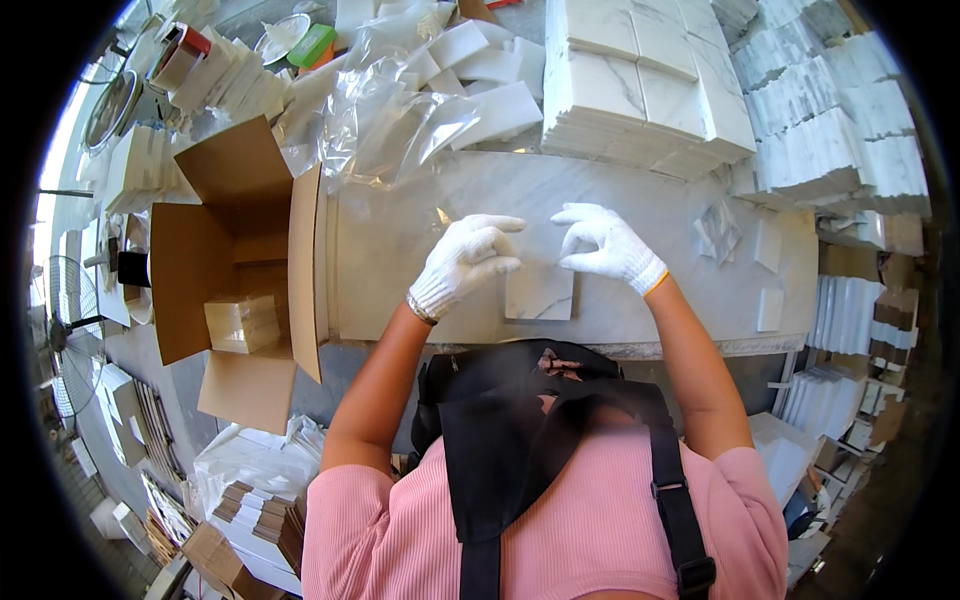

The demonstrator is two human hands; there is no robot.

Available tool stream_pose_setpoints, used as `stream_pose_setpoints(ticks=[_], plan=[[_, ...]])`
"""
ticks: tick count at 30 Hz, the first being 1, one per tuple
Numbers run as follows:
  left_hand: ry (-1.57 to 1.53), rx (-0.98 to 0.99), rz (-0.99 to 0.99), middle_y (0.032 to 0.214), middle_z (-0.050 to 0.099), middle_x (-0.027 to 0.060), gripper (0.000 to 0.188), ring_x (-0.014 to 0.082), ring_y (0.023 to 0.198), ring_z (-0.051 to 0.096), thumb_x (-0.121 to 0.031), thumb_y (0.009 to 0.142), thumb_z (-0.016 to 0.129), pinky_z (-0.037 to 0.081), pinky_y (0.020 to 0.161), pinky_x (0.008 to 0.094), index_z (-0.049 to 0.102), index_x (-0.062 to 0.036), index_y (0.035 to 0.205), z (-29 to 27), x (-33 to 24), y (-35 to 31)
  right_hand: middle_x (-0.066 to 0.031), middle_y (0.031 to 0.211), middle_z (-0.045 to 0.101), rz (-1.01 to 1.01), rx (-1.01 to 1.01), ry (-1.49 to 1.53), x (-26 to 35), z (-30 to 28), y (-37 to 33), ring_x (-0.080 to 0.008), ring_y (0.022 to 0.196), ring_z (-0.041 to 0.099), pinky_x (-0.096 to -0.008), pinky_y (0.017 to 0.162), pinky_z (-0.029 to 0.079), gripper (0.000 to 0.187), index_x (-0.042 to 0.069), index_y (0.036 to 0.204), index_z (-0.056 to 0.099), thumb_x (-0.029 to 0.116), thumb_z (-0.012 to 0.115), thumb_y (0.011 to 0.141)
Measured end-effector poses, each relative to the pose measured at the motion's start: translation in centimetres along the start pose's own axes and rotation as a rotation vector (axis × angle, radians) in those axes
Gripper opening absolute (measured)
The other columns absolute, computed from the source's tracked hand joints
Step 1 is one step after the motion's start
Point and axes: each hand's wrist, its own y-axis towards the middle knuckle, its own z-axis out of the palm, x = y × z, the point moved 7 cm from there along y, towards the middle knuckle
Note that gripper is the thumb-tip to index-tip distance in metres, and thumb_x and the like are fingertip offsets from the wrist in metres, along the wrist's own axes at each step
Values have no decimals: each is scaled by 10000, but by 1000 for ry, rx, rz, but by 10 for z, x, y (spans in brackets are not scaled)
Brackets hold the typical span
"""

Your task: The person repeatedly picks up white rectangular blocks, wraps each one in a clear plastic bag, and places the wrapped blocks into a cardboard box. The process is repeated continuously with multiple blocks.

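Note:
Both hands wear white knit gloves and hover over a marble-look work table (390,290). My left hand (465,264) has its index finger stretched out and its thumb apart from it, with nothing visible in it. Facing it, my right hand (608,246) is partly curled, fingers and thumb apart, and I see nothing in its grasp. Between and just below the hands lies a pale rectangular marble tile (540,296), close to the table's near edge. The gloves partly cover the area around its far end.
An open cardboard box (305,270) at left holds a wrapped pack (243,323). Clear plastic bags (375,115) and loose white tiles (495,112) lie at the back. Tall tile stacks (640,90) stand at back right. Small tile pieces (717,230) lie at right.

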Motion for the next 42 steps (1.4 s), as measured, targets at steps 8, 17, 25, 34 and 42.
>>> stream_pose_setpoints(ticks=[8, 17, 25, 34, 42], plan=[[407, 35, 182, 1273, 697, 43, 160, 306, 1160, 640, -240, 713, 793, 499, 952, 453, 678, -136, 750, 32, -7, -52, -27, 1239, 699, -259, -100, -283, 59, 32, -67, -295, 1228, 622, -452, 949, 488, 152, 154, 781, 714, 215, 827, 699], [456, 67, 258, 1323, 670, 68, 76, 305, 1177, 636, -200, 721, 739, 506, 958, 451, 675, -162, 733, 32, -10, -51, -128, 1293, 686, -11, -371, -1, 40, -29, -30, -307, 1234, 617, -420, 1053, 456, 283, 117, 1184, 740, 252, 696, 939], [395, 85, 240, 1357, 652, 140, 153, 359, 1199, 625, -191, 712, 815, 506, 964, 485, 711, -120, 799, 27, -17, -58, -116, 1575, 467, -151, -161, -489, 38, 78, -23, -386, 1482, 380, -584, 1214, 240, 603, 247, 1469, 568, 533, 624, 941], [212, -270, -22, 1324, 651, 197, 204, 382, 1245, 594, -115, 840, 754, 456, 1055, 461, 733, -61, 1035, -17, -35, -21, -74, 1472, 543, -399, -30, -503, 74, 96, -42, -308, 1388, 489, -564, 1153, 359, 530, 258, 1330, 636, 403, 732, 829], [511, 104, 121, 1404, 596, 142, 367, 390, 1324, 522, -285, 909, 665, 418, 1082, 526, 672, -143, 1246, 74, -6, -3, 0, 1255, 677, -499, 33, -211, 90, 97, -47, -211, 1226, 583, -403, 1108, 417, 289, 225, 1146, 729, 218, 580, 899]])
